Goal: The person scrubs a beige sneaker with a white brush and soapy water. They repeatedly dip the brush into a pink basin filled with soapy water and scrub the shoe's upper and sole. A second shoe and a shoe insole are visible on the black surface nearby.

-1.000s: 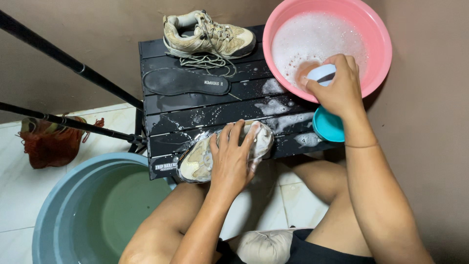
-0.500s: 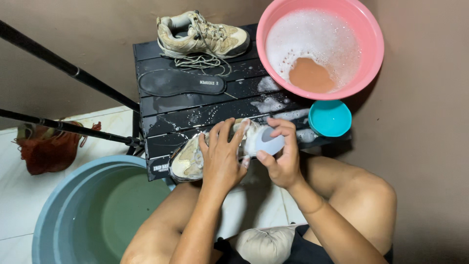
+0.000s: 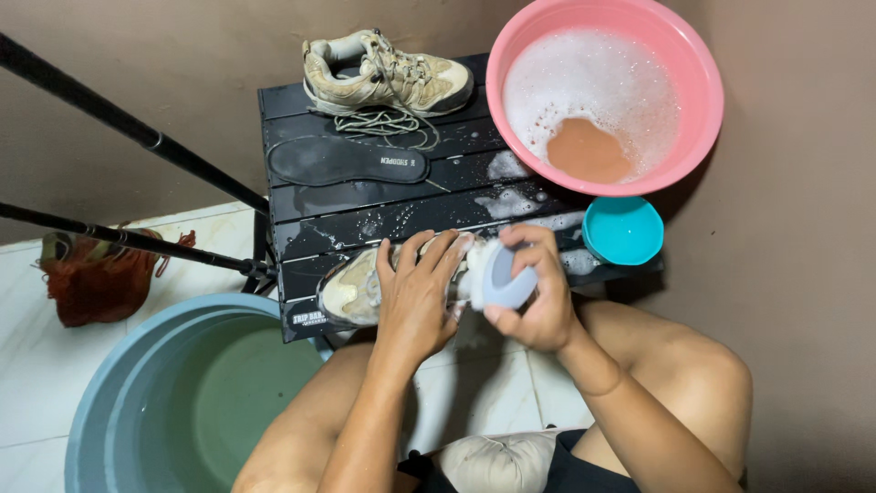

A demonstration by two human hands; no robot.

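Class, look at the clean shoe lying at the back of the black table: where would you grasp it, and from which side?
Grip the shoe across its midfoot from above. It sits upright on its sole, so both sidewalls are exposed. Loose laces trail toward the insole, so avoid approaching from that side.

One head-worn camera looks steeply down — close over the black table — toward the wall.
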